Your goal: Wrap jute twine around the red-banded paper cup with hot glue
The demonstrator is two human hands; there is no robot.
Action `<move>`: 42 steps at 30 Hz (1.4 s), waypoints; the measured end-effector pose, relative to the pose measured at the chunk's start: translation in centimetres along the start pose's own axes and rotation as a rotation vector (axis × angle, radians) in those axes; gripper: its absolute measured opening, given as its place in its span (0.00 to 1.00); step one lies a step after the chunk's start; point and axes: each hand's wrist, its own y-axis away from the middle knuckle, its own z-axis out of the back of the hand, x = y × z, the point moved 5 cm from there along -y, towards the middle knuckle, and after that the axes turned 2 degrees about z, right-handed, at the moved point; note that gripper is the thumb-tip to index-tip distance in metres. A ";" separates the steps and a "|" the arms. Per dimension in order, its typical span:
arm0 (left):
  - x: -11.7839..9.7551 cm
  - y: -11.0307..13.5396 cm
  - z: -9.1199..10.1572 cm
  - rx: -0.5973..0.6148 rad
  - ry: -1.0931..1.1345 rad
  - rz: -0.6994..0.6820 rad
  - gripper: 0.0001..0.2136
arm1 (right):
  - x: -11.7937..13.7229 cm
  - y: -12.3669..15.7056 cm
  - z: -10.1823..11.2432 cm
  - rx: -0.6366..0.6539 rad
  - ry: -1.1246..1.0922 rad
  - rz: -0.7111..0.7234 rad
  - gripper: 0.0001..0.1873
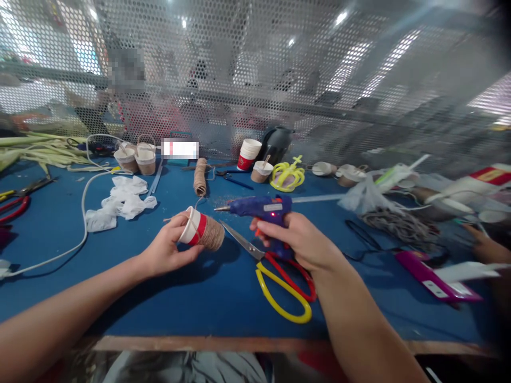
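My left hand (171,244) is wrapped round a paper cup (202,230) tilted on its side. Brown twine covers the cup's lower part, while red and white paper shows nearer the rim. In my right hand (299,234) is a blue glue gun (259,206), a small red light lit on its body and a glue stick coming out of its back. Its metal nozzle points left, above the cup and apart from it. Scissors (275,271) with one red and one yellow handle lie below the glue gun. Behind the cup, a roll of twine (200,177) rests on the table.
Stacked paper cups (249,154), a yellow woven crown-like piece (286,176) and twine-wrapped cups (146,161) stand along the back. Crumpled white plastic (120,202) and a white cable (84,213) lie left. A purple power strip (437,276) and another person's hand (489,242) are at right.
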 end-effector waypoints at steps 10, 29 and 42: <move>-0.2 0.3 -0.3 0.009 0.002 0.029 0.02 | -4.4 -6.7 4.2 -0.330 0.334 -0.221 0.22; -0.9 0.7 -1.7 0.179 0.070 -0.001 0.04 | 4.6 -5.1 -7.0 0.204 0.743 0.410 0.15; -0.8 0.5 -1.3 0.206 0.318 0.223 0.05 | 4.8 -2.5 -6.2 0.088 0.207 0.274 0.09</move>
